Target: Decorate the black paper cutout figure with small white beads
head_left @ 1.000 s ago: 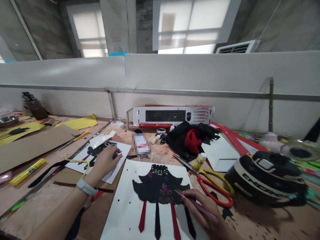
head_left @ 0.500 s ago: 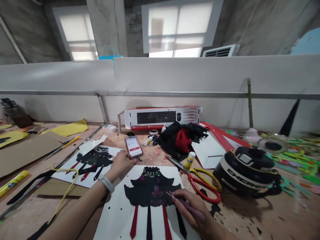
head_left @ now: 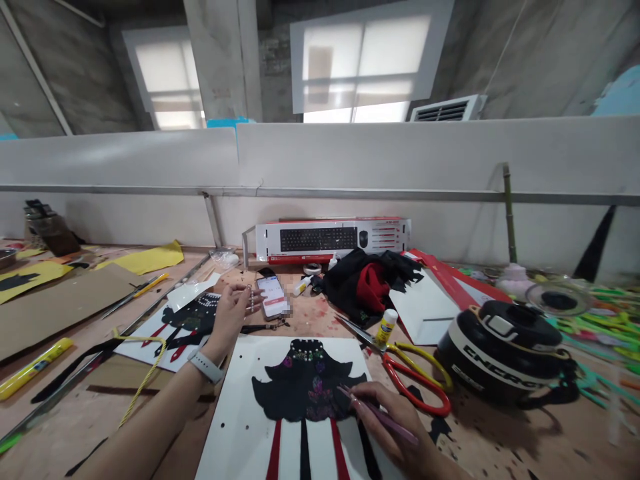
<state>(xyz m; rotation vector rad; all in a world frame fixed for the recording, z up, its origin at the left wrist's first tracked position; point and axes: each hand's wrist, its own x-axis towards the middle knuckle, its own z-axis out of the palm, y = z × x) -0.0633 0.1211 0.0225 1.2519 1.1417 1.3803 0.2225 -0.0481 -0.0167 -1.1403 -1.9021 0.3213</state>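
My right hand [head_left: 387, 417] grips slim pink tweezers [head_left: 385, 421], their tips on the black pagoda-shaped cut-out [head_left: 285, 390]. Beads, sequins and purple patches decorate that cut-out, which lies on white card [head_left: 230, 400]. Red and black strips run down below it. My left hand [head_left: 237, 307], with a pale watch band at the wrist, is raised with its fingers apart. It hovers between the phone [head_left: 273, 298] and a second, similar black cut-out with pearl-like beads [head_left: 195, 320]. Whether anything tiny is between its fingers is too blurred to make out. A dark cord [head_left: 263, 327] lies below it.
Right of the card lie scissors with red and yellow handles [head_left: 417, 393], a glue stick [head_left: 386, 327] and a black pot-like container [head_left: 500, 353]. Black and red cloth [head_left: 357, 283] sits behind, before a keyboard box [head_left: 333, 240]. Cardboard [head_left: 75, 300] and a yellow tube [head_left: 35, 370] are left.
My left hand has lifted off the dark cord beside the phone and drawn back leftwards, its fingers spreading. My right hand stays at the cut-out with the tweezers. The view has shifted slightly.
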